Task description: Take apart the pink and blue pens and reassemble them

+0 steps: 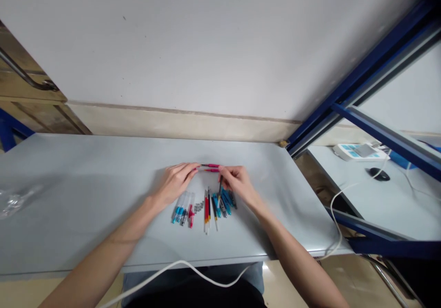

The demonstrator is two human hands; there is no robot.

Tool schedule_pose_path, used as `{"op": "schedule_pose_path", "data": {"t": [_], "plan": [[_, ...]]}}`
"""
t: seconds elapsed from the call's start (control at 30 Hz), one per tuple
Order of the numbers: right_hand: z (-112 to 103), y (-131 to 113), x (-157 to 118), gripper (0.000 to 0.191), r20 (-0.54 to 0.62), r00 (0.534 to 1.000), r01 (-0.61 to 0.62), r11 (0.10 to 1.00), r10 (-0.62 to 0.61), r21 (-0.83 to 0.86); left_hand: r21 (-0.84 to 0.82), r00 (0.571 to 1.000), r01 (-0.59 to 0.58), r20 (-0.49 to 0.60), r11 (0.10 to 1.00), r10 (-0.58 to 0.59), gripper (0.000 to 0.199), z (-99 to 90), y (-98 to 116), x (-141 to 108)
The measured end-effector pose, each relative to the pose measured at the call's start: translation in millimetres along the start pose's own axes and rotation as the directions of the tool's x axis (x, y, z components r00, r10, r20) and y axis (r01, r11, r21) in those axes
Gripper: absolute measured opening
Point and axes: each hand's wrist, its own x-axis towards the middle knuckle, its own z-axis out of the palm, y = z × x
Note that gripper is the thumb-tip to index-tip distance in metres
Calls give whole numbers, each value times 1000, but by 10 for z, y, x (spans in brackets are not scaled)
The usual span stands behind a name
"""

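Note:
Two slim pens with red parts [211,170] lie side by side between my hands, over the far part of the table. My left hand [177,179] is closed on their left ends, fingers together. At their right ends, my right hand [236,182] pinches with thumb and fingers. A dark thin stick [220,186] points down below the right fingers; whether it is held is unclear. Nearer me are clear pen barrels [186,209] with blue, black and red grips, small springs [199,206], pen refills [207,209] with red and black ink, and blue pen parts [226,202].
Crumpled clear plastic [15,202] lies on the left of the grey table [86,211]. A white cable [182,263] crosses in front of me. At right, beyond a blue frame [317,110], a second table holds a white device [360,152] and a black mouse [379,174].

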Motion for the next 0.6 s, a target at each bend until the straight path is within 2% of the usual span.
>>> {"op": "schedule_pose_path", "data": {"t": [0.1, 0.2, 0.3, 0.47, 0.6], "plan": [[140, -13, -87, 52, 12, 995, 102, 945, -103, -312, -1, 1000, 10, -4, 1000, -10, 24, -22, -2, 14], [215, -23, -133, 46, 93, 983, 183, 852, -157, -490, 15, 999, 7, -36, 1000, -7, 23, -30, -17, 19], [237, -18, -142, 43, 138, 981, 191, 800, -136, -568, 40, 998, 11, -62, 999, -9, 22, -23, -34, 12], [265, 30, -138, 43, 127, 986, 165, 722, -107, -672, 62, 998, 40, -55, 997, -36, 22, 11, -40, -9], [269, 69, -125, 43, 137, 985, 169, 674, -102, -719, 111, 994, 108, 11, 988, -110, 20, -36, -35, 19]]}}
